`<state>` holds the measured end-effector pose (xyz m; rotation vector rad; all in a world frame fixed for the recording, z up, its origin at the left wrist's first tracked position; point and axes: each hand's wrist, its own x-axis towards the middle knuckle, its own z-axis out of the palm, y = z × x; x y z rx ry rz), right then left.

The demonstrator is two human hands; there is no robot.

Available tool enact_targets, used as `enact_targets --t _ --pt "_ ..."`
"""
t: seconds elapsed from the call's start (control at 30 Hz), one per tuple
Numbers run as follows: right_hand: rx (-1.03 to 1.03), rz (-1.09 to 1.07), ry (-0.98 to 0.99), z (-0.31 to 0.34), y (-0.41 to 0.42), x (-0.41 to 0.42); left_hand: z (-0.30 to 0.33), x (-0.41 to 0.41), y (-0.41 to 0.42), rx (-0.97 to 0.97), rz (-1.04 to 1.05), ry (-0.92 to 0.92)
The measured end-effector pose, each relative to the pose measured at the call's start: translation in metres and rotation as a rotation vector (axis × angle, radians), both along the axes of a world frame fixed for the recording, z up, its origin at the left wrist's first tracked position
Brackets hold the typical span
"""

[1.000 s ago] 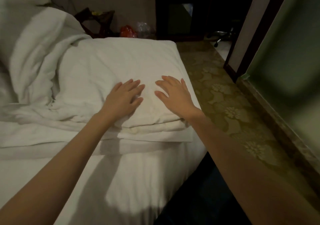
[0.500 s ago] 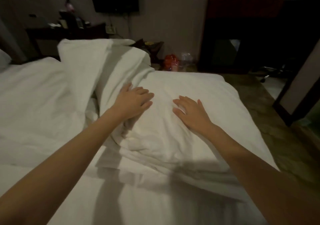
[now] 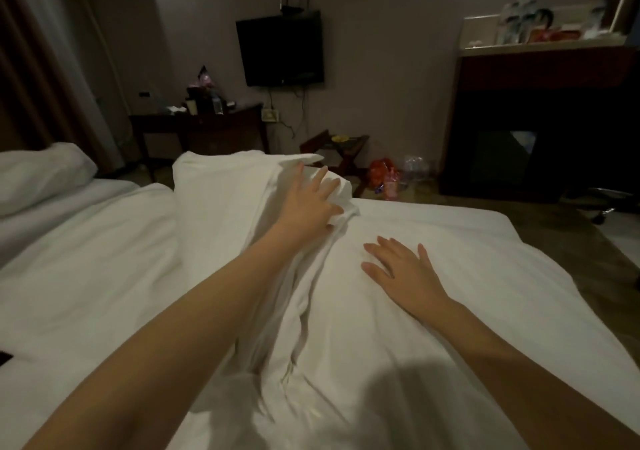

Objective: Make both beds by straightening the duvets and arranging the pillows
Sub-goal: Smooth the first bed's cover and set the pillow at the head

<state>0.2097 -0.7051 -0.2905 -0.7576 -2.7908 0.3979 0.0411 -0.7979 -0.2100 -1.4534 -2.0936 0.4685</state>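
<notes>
While both bare arms reach forward over the near bed (image 3: 86,276), the left hand (image 3: 308,204) lies with fingers spread and nearly straight on the bunched fold of the white duvet (image 3: 433,328), its fingertips touching the crumpled ridge of cloth at the far end; it grips nothing that can be seen. The right hand (image 3: 398,269) rests palm down and flat on the smoother part of the same duvet, fingers straight and fanned, holding nothing, just right of the long crease that runs toward the camera between the two forearms. That duvet covers the right half of the near bed, heaped higher along its left edge, where a folded white mass stands up near the foot. Bare white sheet shows to the left of the heap. At far left a white pillow (image 3: 38,172) sits on the second bed (image 3: 114,186), well apart from both hands. Beyond the beds, a dark television (image 3: 280,51) hangs on the wall above a dark wooden desk (image 3: 207,131) crowded with small items. A luggage rack (image 3: 339,145) stands beside the desk, with red and clear plastic bags (image 3: 388,172) on the floor near it. A dark cabinet (image 3: 540,120) fills the right side, with cluttered items on its top that are too blurred to name.
</notes>
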Motion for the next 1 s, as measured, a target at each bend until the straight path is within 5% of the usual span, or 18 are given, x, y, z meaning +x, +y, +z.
enact_targets --t 0.23,0.4,0.57,0.8,1.0 --pt "-0.033 0.035 0.019 0.011 -0.003 -0.025 0.007 -0.002 0.004 0.102 -0.071 -0.013" --pt "-0.336 0.089 0.256 0.021 -0.018 -0.048 0.03 -0.004 -0.014 0.229 0.005 0.118" --pt "-0.519 0.122 0.348 0.029 -0.038 -0.072 0.028 -0.017 -0.023 0.322 0.194 -0.2" --pt "-0.732 0.108 0.474 0.038 -0.052 -0.092 0.027 -0.038 -0.039 0.46 0.131 -0.21" --pt "-0.744 0.098 0.64 0.058 -0.072 -0.107 0.049 -0.046 -0.074 0.776 0.016 -0.34"
